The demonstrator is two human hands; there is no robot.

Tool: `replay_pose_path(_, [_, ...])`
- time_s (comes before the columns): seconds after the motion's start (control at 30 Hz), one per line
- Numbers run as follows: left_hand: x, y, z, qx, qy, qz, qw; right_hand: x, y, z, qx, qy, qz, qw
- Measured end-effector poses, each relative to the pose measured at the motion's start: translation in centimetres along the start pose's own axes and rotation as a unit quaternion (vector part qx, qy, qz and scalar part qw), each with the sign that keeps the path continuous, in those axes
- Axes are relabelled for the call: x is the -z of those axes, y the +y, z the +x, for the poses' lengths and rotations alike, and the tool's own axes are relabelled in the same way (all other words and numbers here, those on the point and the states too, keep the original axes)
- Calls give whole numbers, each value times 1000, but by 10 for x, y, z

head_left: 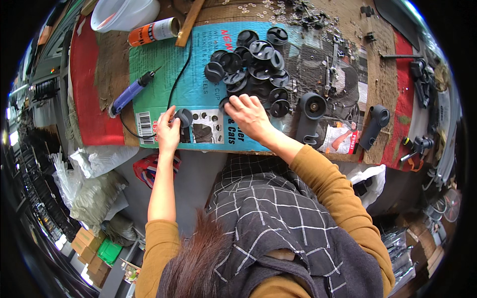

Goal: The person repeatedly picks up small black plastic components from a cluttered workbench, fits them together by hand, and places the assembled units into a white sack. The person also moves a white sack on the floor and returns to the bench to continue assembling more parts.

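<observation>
My left hand (pixel 169 131) is closed on a round black plastic knob (pixel 184 117), pinched by its edge just above the cardboard's near edge. Over the middle of the cardboard, my right hand (pixel 247 115) has its fingers bent down onto another round black knob (pixel 223 105), partly hidden behind them. Just beyond that hand lies a loose pile of similar black knobs (pixel 261 49), each with a ridge across its face. To its right, a black plastic arm (pixel 313 107) with a round socket end lies near the edge.
A printed blue-green cardboard sheet (pixel 149 64) covers much of the bench. On the left lie a purple corded electric screwdriver (pixel 130 95), an orange-and-white can (pixel 155 32), a wooden stick (pixel 190 22) and a white tub (pixel 141 10). Another black arm (pixel 375 126) rests at right; small washers (pixel 253 7) scatter far back.
</observation>
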State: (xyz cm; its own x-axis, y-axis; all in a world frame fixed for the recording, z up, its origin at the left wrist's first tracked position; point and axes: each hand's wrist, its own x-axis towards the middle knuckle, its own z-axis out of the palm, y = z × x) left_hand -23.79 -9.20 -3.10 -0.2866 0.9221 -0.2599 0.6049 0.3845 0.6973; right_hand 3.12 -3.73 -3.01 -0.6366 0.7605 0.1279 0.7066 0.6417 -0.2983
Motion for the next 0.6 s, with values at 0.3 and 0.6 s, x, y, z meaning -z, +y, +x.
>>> replay_pose_path(0.3, [-46, 74, -60, 16, -19, -214, 976, 38, -19, -48, -402, 33, 699, 590])
replay_pose_path(0.6, [-91, 130, -80, 74, -202, -394, 893, 57, -42, -85, -473, 129, 739, 462])
